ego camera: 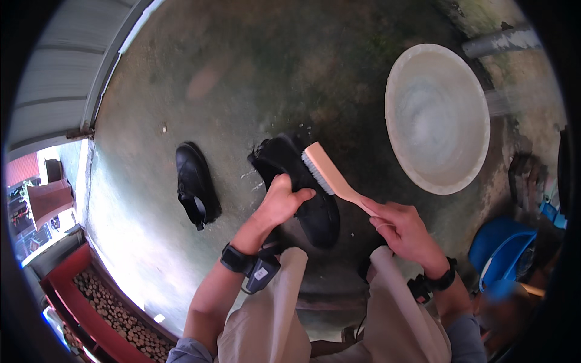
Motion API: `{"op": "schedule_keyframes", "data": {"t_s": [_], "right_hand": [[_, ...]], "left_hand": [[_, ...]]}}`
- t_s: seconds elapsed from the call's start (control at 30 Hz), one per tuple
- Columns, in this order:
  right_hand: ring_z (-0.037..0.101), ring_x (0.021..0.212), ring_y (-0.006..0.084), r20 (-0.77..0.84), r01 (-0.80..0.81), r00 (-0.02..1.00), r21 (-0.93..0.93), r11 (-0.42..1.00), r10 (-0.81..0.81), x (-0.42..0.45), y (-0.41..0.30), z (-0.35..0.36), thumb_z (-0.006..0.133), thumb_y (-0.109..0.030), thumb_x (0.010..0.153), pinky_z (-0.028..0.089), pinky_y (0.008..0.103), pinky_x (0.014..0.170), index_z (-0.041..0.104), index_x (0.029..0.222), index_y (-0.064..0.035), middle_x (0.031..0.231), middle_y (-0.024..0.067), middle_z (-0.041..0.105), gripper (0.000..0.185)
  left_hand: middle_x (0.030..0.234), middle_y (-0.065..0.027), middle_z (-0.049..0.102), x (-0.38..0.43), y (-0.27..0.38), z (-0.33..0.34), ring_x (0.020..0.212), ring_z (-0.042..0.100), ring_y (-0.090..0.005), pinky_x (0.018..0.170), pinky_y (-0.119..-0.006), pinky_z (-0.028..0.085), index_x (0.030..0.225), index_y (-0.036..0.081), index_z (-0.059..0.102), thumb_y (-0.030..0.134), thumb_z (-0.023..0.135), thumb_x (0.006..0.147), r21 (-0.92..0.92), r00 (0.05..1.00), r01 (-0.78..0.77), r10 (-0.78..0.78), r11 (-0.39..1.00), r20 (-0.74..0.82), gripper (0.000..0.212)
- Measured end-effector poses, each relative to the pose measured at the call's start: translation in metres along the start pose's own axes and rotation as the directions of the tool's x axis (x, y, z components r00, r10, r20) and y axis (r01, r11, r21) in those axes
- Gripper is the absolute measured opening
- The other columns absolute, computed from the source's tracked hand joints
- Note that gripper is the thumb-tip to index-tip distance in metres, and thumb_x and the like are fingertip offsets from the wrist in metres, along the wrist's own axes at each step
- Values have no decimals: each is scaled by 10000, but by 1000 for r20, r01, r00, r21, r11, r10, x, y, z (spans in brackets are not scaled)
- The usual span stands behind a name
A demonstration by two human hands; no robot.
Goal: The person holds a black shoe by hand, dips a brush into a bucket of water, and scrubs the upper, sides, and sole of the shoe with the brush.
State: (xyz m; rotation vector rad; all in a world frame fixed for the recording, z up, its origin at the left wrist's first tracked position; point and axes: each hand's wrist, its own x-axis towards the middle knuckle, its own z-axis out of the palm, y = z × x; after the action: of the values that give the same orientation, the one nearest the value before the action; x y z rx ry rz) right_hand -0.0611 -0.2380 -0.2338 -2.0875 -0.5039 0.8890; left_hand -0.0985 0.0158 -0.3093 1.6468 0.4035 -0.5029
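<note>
My left hand (285, 199) grips a black shoe (317, 218) near its opening, the thumb lying across the upper. The shoe's toe points toward me and its heel end is farther off. In my right hand (399, 227) is the thin handle of a scrubbing brush (331, 172) with an orange-tan back and pale bristles. Those bristles rest along the side of the held shoe. A second black shoe (195, 181) stands by itself on the floor to the left, toe pointing away from me.
A whitish plastic basin (435, 120) sits on the wet concrete floor (272, 77) at right. Beyond it run pipes (504, 43) along a stained wall. A blue bucket (499, 249) is at lower right. At lower left is a red-framed bed of round stones (113, 317); a metal gate (59, 68) stands upper left.
</note>
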Motion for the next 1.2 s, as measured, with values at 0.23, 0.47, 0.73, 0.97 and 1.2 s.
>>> {"op": "schedule_keyframes", "data": {"t_s": [0.23, 0.47, 0.73, 0.97, 1.2], "right_hand": [[563, 569, 296, -127, 58, 991, 171, 984, -36, 52, -4, -2, 579, -29, 811, 442, 332, 541, 557, 1207, -77, 725, 189, 577, 400], [597, 619, 283, -42, 10, 999, 107, 994, -5, 2, 2, 5, 577, -37, 819, 473, 322, 598, 555, 1220, -84, 803, 172, 627, 405], [527, 674, 60, -157, 36, 987, 127, 991, -16, 74, -3, 0, 552, -26, 853, 455, 232, 651, 545, 1227, -42, 761, 85, 630, 375], [618, 904, 193, -672, 81, 739, 19, 997, -47, 51, 51, -33, 510, 22, 844, 461, 269, 823, 549, 1213, -35, 1069, 129, 649, 375], [655, 870, 268, -587, -441, 748, -91, 893, 310, 14, 146, -63, 543, -2, 811, 480, 319, 786, 584, 1178, -42, 977, 223, 643, 371]], "left_hand": [[622, -272, 553, -7, -12, 25, 642, 614, -354, 611, -404, 472, 681, -132, 559, 226, 664, 725, 237, 986, -150, 125, 960, 114, 375], [594, -211, 568, -10, 10, 7, 588, 605, -313, 580, -391, 471, 714, -121, 573, 186, 674, 722, 134, 998, 57, -62, 989, 33, 323], [697, -274, 563, -19, 4, 19, 707, 584, -417, 631, -412, 469, 761, -85, 585, 176, 654, 731, 193, 988, -122, 101, 974, 115, 272], [890, -219, 622, -16, -5, 8, 864, 590, -387, 776, -383, 468, 939, -38, 588, 137, 664, 756, 116, 982, -189, 184, 975, 49, 264], [871, -154, 632, -9, -1, 4, 819, 609, -300, 763, -358, 474, 927, -32, 592, 109, 685, 753, -43, 979, -196, 199, 980, 49, 242]]}}
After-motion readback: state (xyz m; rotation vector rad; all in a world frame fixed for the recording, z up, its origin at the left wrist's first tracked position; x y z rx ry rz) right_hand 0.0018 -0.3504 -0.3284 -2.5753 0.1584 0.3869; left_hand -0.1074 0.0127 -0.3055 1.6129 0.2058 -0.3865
